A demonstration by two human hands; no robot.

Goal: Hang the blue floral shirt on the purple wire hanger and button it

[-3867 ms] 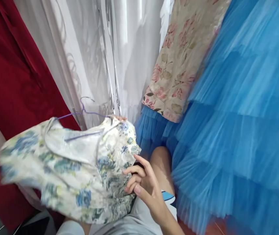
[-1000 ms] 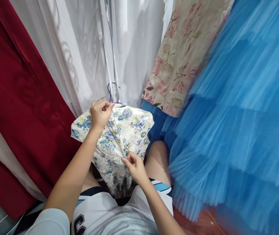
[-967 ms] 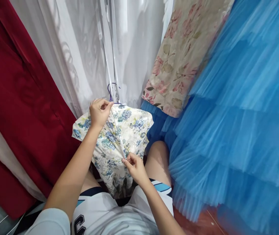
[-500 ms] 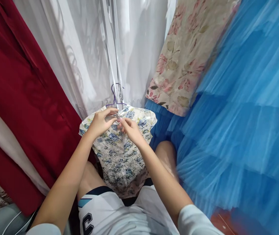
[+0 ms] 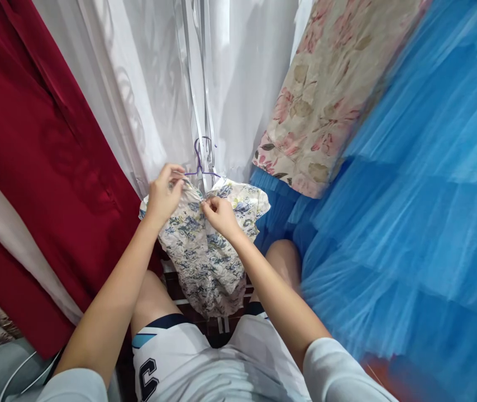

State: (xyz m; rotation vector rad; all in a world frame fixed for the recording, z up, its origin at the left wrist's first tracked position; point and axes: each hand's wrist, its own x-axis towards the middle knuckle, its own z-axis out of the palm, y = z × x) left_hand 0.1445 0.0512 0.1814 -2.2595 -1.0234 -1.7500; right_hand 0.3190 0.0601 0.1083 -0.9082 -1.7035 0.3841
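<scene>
A white top with blue flowers (image 5: pixel 205 257) hangs in front of me on a purple hanger (image 5: pixel 199 162), between my knees. Near the left side of its neckline, my left hand (image 5: pixel 165 192) pinches the fabric between thumb and fingers. At the middle of the neckline my right hand (image 5: pixel 218 213) is closed with its fingertips on the edge of the cloth. Whatever small part lies under the right fingertips is hidden.
Long white cloth (image 5: pixel 247 72) and pale ribbons (image 5: pixel 199 106) hang behind the top. Dark red fabric (image 5: pixel 54 139) hangs at left. A pink-flowered garment (image 5: pixel 309 123) and blue layered tulle (image 5: pixel 410 223) hang at right.
My left hand has moved left and up along the neckline, away from the right hand. The right hand stays at the middle. The top's lower hem has shifted up and hangs straighter.
</scene>
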